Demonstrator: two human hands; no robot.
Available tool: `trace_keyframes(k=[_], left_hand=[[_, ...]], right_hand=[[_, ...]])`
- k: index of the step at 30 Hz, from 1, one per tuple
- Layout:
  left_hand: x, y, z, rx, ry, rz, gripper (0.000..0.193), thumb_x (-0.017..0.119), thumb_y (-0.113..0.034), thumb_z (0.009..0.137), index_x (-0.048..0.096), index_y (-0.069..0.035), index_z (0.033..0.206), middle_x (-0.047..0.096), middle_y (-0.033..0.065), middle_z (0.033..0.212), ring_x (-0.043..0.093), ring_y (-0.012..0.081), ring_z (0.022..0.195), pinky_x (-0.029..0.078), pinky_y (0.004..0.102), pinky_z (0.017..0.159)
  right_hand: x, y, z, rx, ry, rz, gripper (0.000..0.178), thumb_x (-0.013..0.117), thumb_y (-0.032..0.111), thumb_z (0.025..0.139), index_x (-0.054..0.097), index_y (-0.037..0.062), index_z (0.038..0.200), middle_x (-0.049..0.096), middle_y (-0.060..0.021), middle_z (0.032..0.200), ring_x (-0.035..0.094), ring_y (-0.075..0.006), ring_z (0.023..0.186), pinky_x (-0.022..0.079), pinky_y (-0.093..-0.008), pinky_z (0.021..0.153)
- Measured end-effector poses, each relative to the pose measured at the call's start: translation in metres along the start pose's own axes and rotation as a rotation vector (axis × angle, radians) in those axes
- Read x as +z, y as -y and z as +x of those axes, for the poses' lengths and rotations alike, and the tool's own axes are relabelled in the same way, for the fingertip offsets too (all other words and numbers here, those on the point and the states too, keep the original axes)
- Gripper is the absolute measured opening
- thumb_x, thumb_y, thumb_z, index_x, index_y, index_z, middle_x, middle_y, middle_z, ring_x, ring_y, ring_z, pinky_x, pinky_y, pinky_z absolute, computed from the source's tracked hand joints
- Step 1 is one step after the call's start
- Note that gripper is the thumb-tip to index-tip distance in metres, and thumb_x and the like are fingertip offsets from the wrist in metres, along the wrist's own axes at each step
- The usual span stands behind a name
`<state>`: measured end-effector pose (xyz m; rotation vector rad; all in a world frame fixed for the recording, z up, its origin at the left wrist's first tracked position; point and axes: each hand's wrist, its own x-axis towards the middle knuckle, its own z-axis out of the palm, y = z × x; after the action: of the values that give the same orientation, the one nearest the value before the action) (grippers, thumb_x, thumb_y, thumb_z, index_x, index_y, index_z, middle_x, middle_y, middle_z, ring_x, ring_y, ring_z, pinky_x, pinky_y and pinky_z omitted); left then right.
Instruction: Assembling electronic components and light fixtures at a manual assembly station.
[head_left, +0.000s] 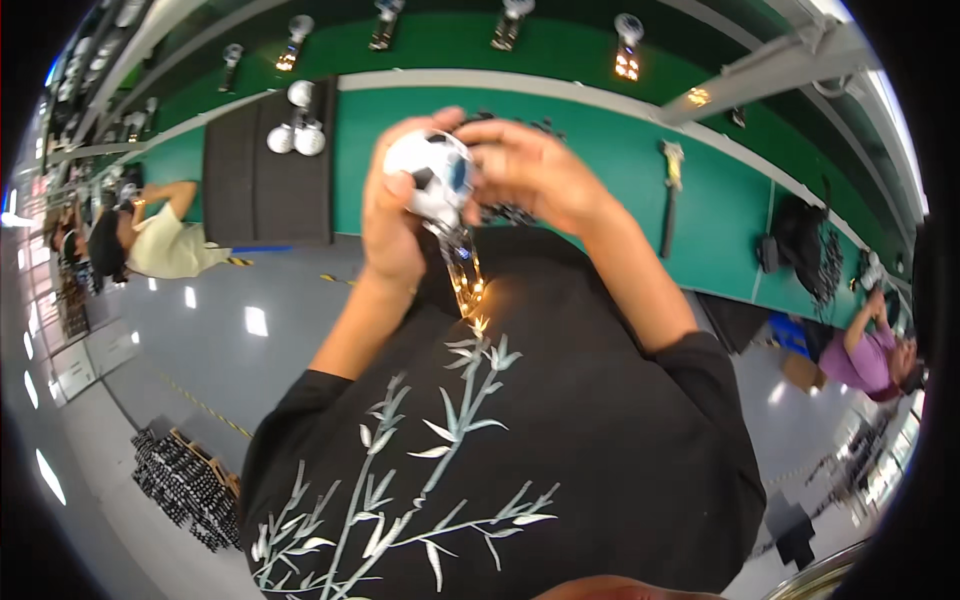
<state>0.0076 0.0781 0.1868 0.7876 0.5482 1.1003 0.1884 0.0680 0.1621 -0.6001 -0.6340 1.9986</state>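
Between my two hands, above the near edge of the green workbench (610,150), is a light with a white-and-black soccer-ball head (412,157). Below the ball hangs its clear tube (461,270), glowing with small warm lights. My left hand (393,235) is closed round the ball's left side, its thumb pressed on the front. On the other side, the bent fingers of my right hand (535,170) grip the ball beside a dark blue patch. The fingertips behind the ball are hidden. Small black parts (510,214) lie on the bench behind my hands, partly covered.
A black mat (230,180) on the left bears several white balls (308,140). To the right lie a hammer-like tool (670,200) and a black bag (797,225). Similar lights (627,45) line the far side. People work at left (170,240) and right (865,350).
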Motion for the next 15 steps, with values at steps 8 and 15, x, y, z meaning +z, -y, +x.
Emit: trace_keyframes(k=[8, 15], left_hand=[[-0.063, 0.020, 0.011, 0.021, -0.149, 0.415, 0.047, 0.060, -0.019, 0.083, 0.044, 0.000, 0.123, 0.061, 0.0201, 0.096, 0.065, 0.0259, 0.069, 0.057, 0.0306, 0.057], [-0.080, 0.038, 0.007, -0.312, -0.117, -0.040, 0.040, 0.052, -0.032, 0.091, 0.052, 0.001, 0.113, 0.063, 0.0189, 0.085, 0.063, 0.0239, 0.056, 0.054, 0.0283, 0.051]], right_hand=[[-0.288, -0.147, -0.033, 0.213, -1.038, -0.901, 0.026, 0.065, 0.020, 0.084, 0.061, 0.0058, 0.106, 0.065, -0.0093, 0.073, 0.063, -0.0212, 0.069, 0.052, -0.0301, 0.065], [-0.254, -0.177, -0.033, 0.033, -0.782, -1.534, 0.025, 0.065, 0.012, 0.075, 0.062, 0.0066, 0.099, 0.064, -0.0094, 0.068, 0.062, -0.0322, 0.074, 0.051, -0.0384, 0.071]])
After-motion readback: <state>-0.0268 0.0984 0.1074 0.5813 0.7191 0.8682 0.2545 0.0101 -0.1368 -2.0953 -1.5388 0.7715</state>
